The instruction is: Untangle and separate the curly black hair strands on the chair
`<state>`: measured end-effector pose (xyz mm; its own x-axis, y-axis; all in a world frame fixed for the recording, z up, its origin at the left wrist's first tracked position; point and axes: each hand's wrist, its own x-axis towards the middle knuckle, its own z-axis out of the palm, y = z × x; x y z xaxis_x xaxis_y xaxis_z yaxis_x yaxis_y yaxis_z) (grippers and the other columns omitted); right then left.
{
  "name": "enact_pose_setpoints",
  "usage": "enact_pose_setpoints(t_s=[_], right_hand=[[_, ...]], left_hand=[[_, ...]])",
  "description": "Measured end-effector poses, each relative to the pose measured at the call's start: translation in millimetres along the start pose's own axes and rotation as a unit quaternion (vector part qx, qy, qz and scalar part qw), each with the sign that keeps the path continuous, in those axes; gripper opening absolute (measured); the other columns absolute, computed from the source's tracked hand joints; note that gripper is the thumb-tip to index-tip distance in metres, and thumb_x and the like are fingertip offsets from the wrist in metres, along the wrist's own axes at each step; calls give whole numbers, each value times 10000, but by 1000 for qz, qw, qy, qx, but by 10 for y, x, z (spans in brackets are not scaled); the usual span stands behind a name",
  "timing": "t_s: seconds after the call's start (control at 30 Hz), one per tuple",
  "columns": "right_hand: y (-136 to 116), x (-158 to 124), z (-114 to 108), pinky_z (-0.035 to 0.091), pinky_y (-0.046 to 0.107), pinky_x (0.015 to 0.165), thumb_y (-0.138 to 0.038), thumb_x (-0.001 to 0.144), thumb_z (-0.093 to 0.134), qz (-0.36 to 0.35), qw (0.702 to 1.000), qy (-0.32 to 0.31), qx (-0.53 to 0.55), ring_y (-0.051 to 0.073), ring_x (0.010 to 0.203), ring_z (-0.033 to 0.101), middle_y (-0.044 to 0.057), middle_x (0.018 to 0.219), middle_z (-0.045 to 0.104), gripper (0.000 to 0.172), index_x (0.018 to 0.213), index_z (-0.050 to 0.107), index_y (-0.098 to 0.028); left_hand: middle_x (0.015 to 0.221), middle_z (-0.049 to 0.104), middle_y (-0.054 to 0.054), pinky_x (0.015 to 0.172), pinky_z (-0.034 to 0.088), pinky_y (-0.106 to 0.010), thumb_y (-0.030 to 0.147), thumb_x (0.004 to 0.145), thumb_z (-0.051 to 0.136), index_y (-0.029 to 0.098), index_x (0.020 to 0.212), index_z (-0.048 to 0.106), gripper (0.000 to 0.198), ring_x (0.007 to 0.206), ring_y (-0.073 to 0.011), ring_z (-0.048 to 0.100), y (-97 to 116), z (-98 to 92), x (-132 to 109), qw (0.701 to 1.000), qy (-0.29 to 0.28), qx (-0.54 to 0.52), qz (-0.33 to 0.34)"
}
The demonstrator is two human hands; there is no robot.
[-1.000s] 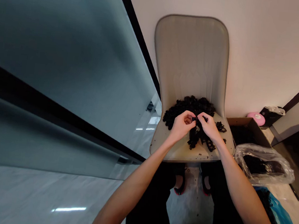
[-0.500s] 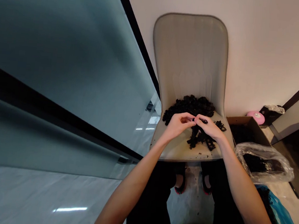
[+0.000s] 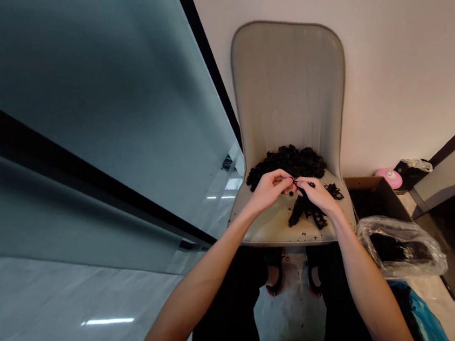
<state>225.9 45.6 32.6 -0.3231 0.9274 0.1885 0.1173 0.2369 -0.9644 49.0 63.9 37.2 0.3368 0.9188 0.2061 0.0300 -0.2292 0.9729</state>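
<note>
Over the seat of a grey-beige chair (image 3: 262, 226), my left hand (image 3: 271, 188) and my right hand (image 3: 315, 193) face each other with fingertips nearly meeting. Each pinches a part of a small black piece (image 3: 294, 181), too small to name. Behind them on the seat lies a heap of small black pieces (image 3: 294, 158). A looser clump of black lacy strips (image 3: 308, 211) hangs or lies below my right hand, which hides part of it; I cannot tell whether the hand holds it. Black crumbs dot the front of the seat.
Right of the chair stand a cardboard box (image 3: 397, 202) with dark contents, a clear plastic bag (image 3: 425, 262) holding black material and a blue bag (image 3: 430, 327). A pink round object (image 3: 389, 178) lies by the wall. A frosted glass panel (image 3: 97, 97) bounds the left.
My fingertips have drawn slightly apart, with the small black piece now showing between them. The strips under my right hand have shifted a little to the right.
</note>
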Motion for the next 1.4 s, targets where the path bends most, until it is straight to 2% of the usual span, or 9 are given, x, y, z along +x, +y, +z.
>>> enact_pose_setpoints(t_s=[0.2, 0.37, 0.43, 0.57, 0.8, 0.93, 1.07, 1.2, 1.4], right_hand=[[0, -20, 25, 324, 302, 669, -687, 855, 598, 5, 1000, 19, 9, 135, 658, 414, -12, 637, 507, 550, 638, 577, -182], [-98, -74, 40, 328, 300, 639, -706, 770, 682, 18, 997, -30, 70, 125, 615, 379, -26, 585, 460, 559, 577, 553, -198], [-146, -89, 62, 318, 306, 621, -710, 767, 679, 14, 995, -34, 93, 123, 593, 347, -25, 565, 434, 578, 535, 511, -208], [-194, -96, 115, 354, 327, 637, -760, 788, 631, 2, 990, 17, 140, 142, 589, 348, -24, 544, 355, 631, 518, 412, -233], [-72, -41, 132, 356, 322, 689, -812, 863, 500, 11, 994, 58, 91, 149, 613, 395, -23, 574, 386, 647, 604, 536, -220], [-8, -17, 103, 376, 324, 739, -821, 889, 423, 40, 994, 91, 43, 157, 635, 449, -11, 571, 441, 694, 606, 590, -210], [61, 6, 82, 391, 324, 761, -780, 908, 420, 70, 994, 88, -5, 170, 683, 508, 11, 625, 549, 674, 653, 655, -202], [149, 41, 82, 397, 326, 760, -672, 918, 489, 92, 993, 58, -48, 185, 725, 545, 30, 711, 631, 550, 723, 691, -198], [195, 70, 100, 401, 332, 833, -558, 917, 495, 72, 993, 65, -62, 204, 820, 576, 31, 787, 659, 443, 753, 705, -204]], left_hand=[[713, 653, -5, 626, 432, -264, 334, 808, 636, 171, 801, 644, 163, 632, -125, 559, 76, 8, -39, 997, -44, 65, 10], [548, 437, 26, 527, 263, -277, 354, 862, 532, 178, 691, 645, 270, 518, -112, 363, 100, 31, -85, 987, -137, 80, -14], [525, 337, 33, 511, 223, -283, 398, 875, 508, 199, 605, 535, 337, 486, -106, 276, 87, 72, -77, 992, -117, -5, -41], [545, 187, 59, 516, 289, -292, 505, 908, 469, 237, 613, 325, 424, 467, -102, 174, 75, 121, -12, 983, -1, -172, -69], [748, 546, 0, 592, 412, -290, 467, 828, 564, 210, 876, 574, 261, 532, -92, 379, -159, -61, 176, 971, 68, -212, -87], [890, 660, -25, 620, 420, -282, 331, 752, 619, 192, 966, 629, 255, 578, -97, 461, -545, -418, 365, 978, 183, -34, -94], [900, 695, -62, 825, 473, -319, 242, 754, 652, 171, 916, 636, 177, 859, -190, 633, -893, -825, 493, 911, 321, 250, -64], [989, 721, -85, 891, 452, -366, 236, 832, 638, 178, 988, 639, 167, 902, -218, 638, -1013, -916, 545, 884, 292, 362, -41], [1079, 720, -141, 992, 362, -497, 211, 881, 614, 199, 946, 673, 88, 1158, -349, 549, -957, -678, 575, 864, 185, 468, -10]])
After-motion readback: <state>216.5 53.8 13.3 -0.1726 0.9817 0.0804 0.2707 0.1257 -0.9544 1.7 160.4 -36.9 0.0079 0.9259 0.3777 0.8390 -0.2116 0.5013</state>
